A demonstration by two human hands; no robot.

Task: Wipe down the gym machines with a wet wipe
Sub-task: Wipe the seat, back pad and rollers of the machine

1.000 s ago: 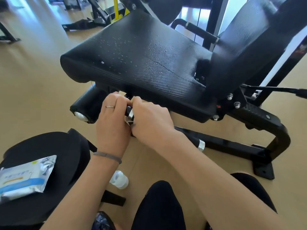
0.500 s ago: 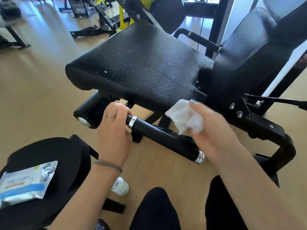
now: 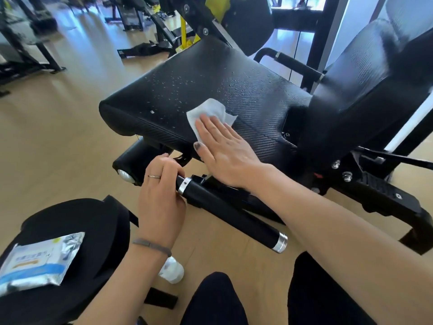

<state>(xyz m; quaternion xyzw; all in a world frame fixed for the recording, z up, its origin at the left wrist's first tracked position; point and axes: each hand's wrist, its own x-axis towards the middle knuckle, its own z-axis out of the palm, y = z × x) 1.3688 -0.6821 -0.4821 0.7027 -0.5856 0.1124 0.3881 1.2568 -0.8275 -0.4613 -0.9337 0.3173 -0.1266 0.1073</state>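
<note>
Wet wipe pressed flat on machine seat, centre of frame.

The white wet wipe (image 3: 209, 113), crumpled and partly unfolded, lies on the droplet-speckled black seat pad (image 3: 234, 90). The right hand (image 3: 225, 148) presses it with straight, flat fingers, the wipe's near portion hidden beneath them. Lower centre, the left hand (image 3: 161, 195) has its grip curled around the black handle bar (image 3: 232, 219); the fingertips are out of sight.

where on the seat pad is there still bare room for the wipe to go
Bare padding lies on the black textured seat pad left of the white wet wipe toward the rounded front edge, and behind it toward the black backrest, both beaded with droplets. The near edge is crowded: the right hand presses there, and the left hand grips the black handle below.
</note>
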